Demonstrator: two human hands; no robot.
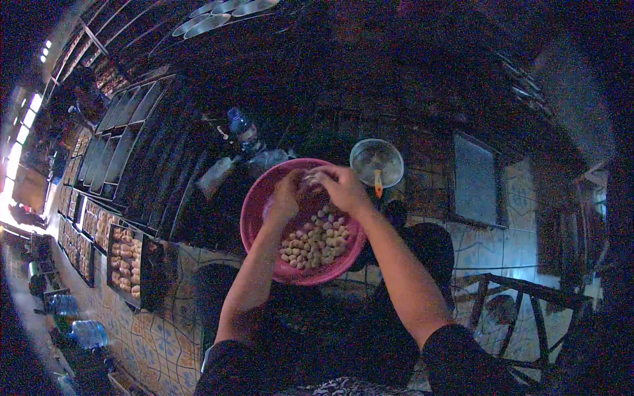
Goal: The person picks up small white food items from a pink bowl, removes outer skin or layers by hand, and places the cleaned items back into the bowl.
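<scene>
A round pink basin [247,214] stands before me, with many small, pale, rounded pieces [317,240] gathered in its lower right part; they may be eggs or nuts, the grain of the picture hides which. My left hand [283,197] is over the basin's upper left part, its fingers turned inward and partly hidden. Close to it, my right hand [342,187] reaches over the far rim with bent fingers. Something whitish [311,179] shows at the right fingertips, too blurred to name. Right of the basin sits a round metal bowl [376,154] with an orange-handled brush or utensil [378,185].
Beyond the basin lie a plastic bottle [242,129] and a crumpled plastic bag [215,173]. Trays of baked goods [126,260] and empty-looking metal pans [116,153] are at left, near large water bottles [89,334]. A dark metal frame [527,292] stands on the tiled floor at right.
</scene>
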